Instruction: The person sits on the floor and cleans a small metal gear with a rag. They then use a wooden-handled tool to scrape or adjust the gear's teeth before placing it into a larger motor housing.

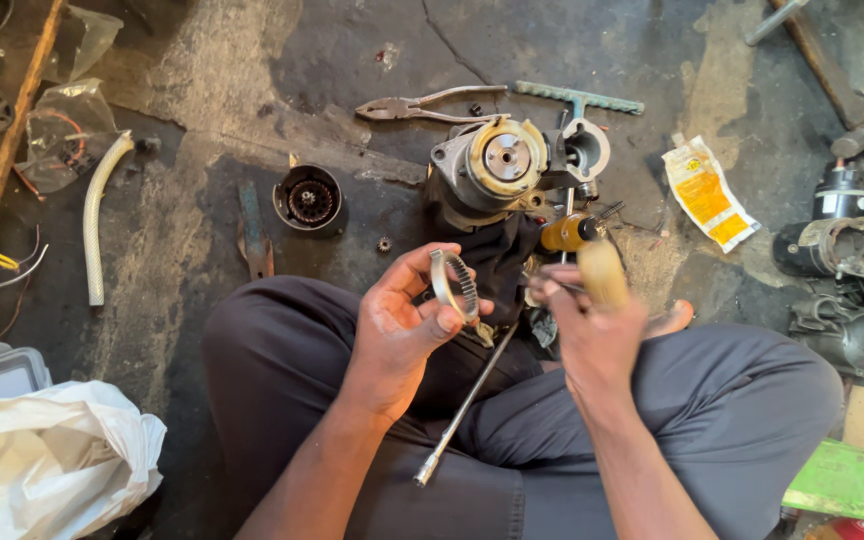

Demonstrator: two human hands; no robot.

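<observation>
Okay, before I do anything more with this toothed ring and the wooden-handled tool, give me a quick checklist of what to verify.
1. Toothed ring gripped by the left hand: ok, held between thumb and fingers.
2. Wooden-handled tool in the right hand: ok, though blurred.
3. Tool tip placed on the ring: cannot tell.
4. Long metal rod stable: not ok, it lies loose across the lap.
5. Motor housing within reach: ok, on the floor just ahead.
6. Pliers handy: ok, beyond the housing.
</observation>
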